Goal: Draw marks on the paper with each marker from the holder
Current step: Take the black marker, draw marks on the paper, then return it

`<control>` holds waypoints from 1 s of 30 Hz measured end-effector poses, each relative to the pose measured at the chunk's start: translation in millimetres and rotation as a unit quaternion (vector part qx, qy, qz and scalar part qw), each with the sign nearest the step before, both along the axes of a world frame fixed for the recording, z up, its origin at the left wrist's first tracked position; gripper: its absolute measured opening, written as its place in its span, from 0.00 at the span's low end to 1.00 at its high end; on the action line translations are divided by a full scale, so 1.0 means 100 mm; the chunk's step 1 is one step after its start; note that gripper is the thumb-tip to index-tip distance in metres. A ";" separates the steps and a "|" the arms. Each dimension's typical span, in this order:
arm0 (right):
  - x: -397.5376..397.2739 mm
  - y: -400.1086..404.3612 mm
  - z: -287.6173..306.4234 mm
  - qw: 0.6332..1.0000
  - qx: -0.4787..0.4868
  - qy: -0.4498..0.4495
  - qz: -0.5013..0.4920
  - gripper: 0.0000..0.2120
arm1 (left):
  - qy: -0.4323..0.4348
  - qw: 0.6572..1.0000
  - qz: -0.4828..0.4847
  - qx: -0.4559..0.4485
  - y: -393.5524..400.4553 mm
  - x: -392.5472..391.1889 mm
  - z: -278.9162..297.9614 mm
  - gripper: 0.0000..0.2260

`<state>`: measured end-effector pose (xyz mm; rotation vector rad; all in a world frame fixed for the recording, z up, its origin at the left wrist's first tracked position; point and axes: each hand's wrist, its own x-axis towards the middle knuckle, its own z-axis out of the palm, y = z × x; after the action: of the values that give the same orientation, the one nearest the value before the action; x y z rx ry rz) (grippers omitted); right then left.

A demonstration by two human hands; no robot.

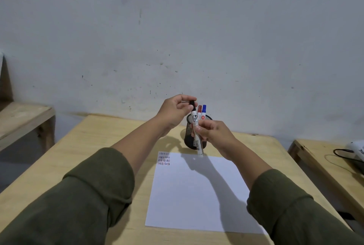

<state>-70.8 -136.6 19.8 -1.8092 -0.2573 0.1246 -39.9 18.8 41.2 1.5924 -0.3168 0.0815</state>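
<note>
Nearest you, the paper [197,191] lies flat on the wooden table [98,146], its far-left corner already carrying rows of short marks [163,158]. Above its far edge your right hand [214,136] is closed around the barrel of the black marker [197,132], held nearly upright with the cap end up. Your left hand [175,110] pinches the black cap [192,104] between thumb and fingertips. This looks like uncapping or recapping; keep the barrel steady and move the cap straight along the marker's axis, never twisting sideways. Just behind, the mesh holder [192,136] stands on the table, holding a red marker [199,111] and a blue marker [203,110].
</note>
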 end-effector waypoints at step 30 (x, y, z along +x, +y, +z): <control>0.91 0.09 -0.08 0.933 -0.265 -0.089 -0.227 0.12 | 0.040 0.968 0.088 0.230 -0.15 0.48 -0.68 0.22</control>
<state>20.0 -127.8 11.4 -2.3742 0.0871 -0.3299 7.9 4.0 -27.1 2.0776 -0.1335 0.0828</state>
